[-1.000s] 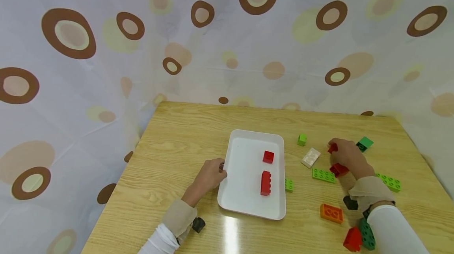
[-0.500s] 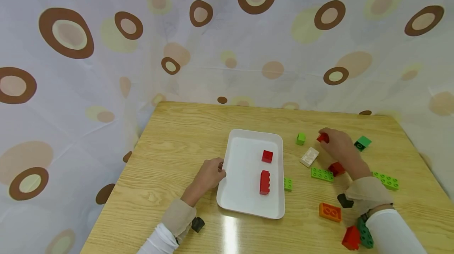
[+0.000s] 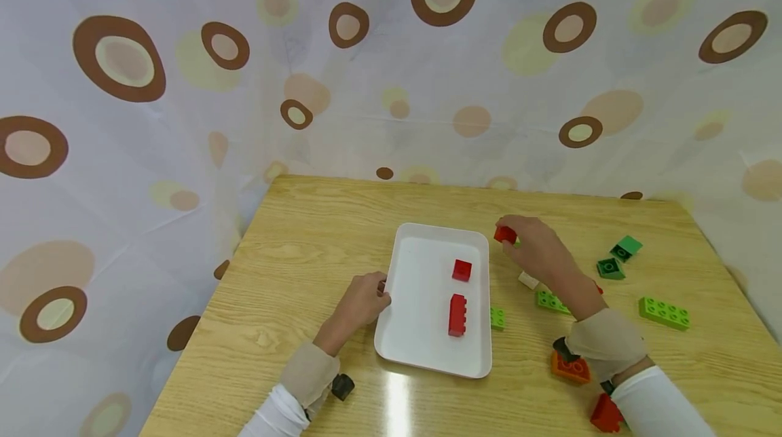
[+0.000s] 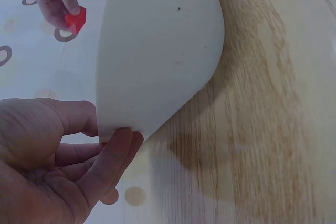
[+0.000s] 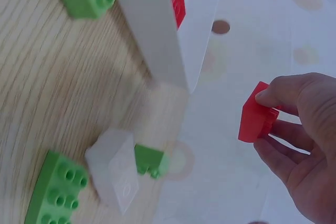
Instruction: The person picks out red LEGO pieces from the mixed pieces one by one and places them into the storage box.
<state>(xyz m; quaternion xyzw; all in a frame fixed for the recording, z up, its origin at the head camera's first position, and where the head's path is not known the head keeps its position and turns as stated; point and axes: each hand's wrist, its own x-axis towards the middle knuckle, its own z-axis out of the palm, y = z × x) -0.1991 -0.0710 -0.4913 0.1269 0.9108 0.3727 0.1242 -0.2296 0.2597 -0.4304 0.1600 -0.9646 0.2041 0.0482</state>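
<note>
My left hand [image 3: 360,298] grips the left rim of a white tray [image 3: 421,254]; in the left wrist view its thumb and fingers pinch the tray's wall. Two red bricks lie inside, a small square one [image 3: 461,270] and a longer one [image 3: 457,315] tipped on its side. Just past the tray's upper right corner, my right hand [image 3: 540,250] holds another red building brick [image 5: 254,116] between thumb and fingertips. In the right wrist view that brick is raised, its studs facing the palm.
Right of the tray lie a white brick [image 3: 528,280], lime green bricks [image 3: 664,313], green pieces [image 3: 626,248], an orange brick [image 3: 571,367] and a red piece [image 3: 606,414]. The right forearm covers some bricks. A patterned curtain [image 3: 427,84] hangs behind the wooden table [image 3: 318,233].
My right hand has carried the red brick leftward from among the loose bricks to near the tray's corner, uncovering a green piece at right. The left hand and tray have stayed put.
</note>
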